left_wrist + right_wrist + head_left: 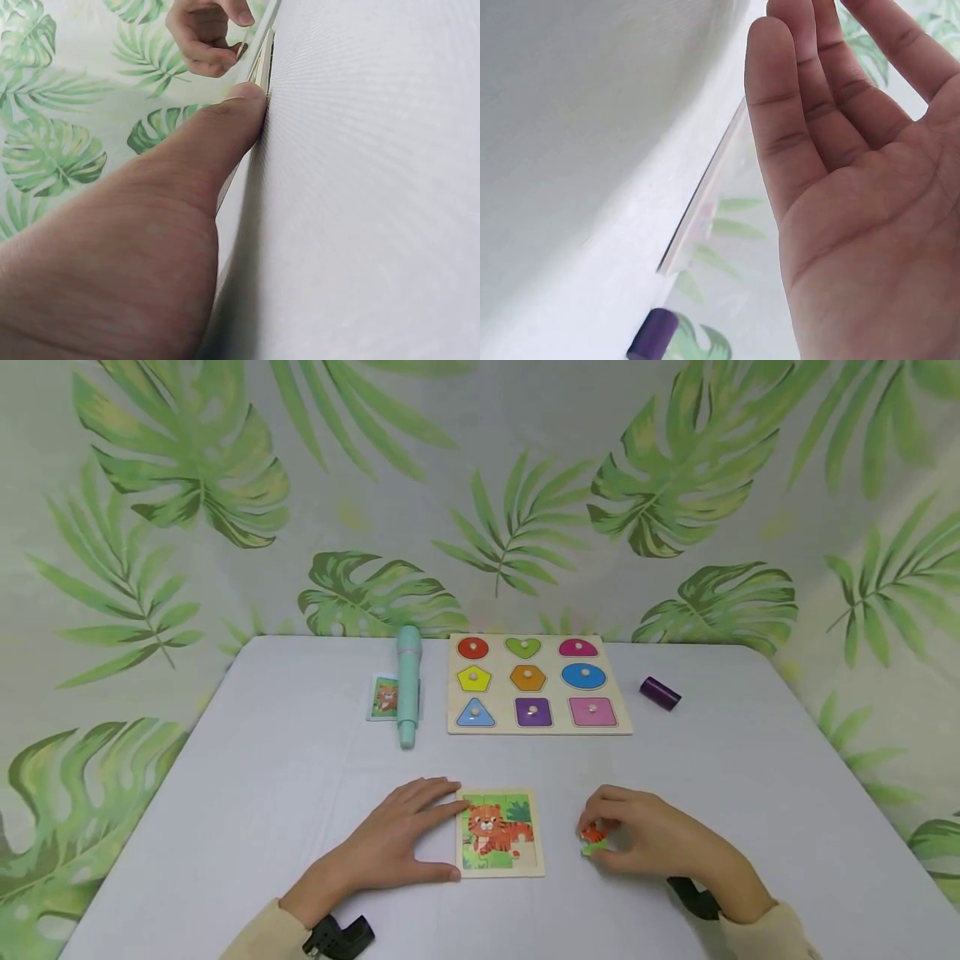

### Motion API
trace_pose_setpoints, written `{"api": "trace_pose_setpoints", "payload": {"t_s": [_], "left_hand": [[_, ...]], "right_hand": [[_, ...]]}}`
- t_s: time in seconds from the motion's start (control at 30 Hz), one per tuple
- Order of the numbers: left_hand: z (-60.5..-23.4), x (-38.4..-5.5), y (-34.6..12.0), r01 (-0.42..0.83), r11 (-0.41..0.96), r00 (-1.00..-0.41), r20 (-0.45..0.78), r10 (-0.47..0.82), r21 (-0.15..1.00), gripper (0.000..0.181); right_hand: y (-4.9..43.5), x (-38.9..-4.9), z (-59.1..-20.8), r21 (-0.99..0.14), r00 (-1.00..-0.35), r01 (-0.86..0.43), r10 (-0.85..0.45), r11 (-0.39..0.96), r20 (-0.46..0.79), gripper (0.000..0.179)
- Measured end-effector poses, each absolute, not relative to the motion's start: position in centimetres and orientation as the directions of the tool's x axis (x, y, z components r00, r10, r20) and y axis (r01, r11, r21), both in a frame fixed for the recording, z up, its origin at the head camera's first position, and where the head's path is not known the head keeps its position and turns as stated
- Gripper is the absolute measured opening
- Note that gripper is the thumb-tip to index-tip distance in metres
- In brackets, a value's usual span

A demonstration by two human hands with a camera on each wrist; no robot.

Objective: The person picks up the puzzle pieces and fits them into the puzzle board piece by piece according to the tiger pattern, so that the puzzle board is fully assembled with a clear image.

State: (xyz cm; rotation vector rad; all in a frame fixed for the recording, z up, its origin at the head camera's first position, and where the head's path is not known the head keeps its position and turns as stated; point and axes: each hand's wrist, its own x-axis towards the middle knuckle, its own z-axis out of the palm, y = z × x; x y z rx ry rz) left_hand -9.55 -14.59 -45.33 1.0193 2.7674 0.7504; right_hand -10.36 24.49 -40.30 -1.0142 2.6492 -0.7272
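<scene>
A small wooden jigsaw puzzle (495, 860) with a tiger picture lies flat on the table, with bare wood showing at its lower right. My left hand (408, 835) rests beside it, fingers spread and fairly straight. The index fingertip lies over the upper left part of the picture, and the thumb touches the lower left corner. In the left wrist view the thumb (232, 112) is against the frame's edge. To the right of the puzzle, my right hand (652, 831) pinches an orange and green puzzle piece (592, 837) between thumb and fingers. The right wrist view shows only its palm and fingers (840, 127).
Farther back lies a wooden shape board (502, 727) with several knobbed coloured shapes. To its left a mint-green tube-like stick (408, 685) lies across a small tiger picture card (382, 697). A dark purple cylinder (660, 693) lies at the board's right.
</scene>
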Motion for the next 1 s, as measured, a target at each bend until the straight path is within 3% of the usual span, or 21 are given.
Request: {"api": "trace_pose_setpoints", "payload": {"t_s": [0.43, 1.0], "left_hand": [[-45.4, -9.7, -14.4, 0.574, 0.665, -0.773, 0.049, 0.632, 0.477, 0.087], [-45.3, -9.6, -14.6, 0.589, 0.651, -0.765, 0.069, 0.641, 0.480, 0.086]], "right_hand": [[22.7, -11.0, -39.7, -0.511, -0.696, -0.632, -0.717, 0.583, 0.041, 0.026], [19.9, -11.6, -39.4, -0.540, -0.676, -0.620, -0.737, 0.569, 0.000, 0.027]]}}
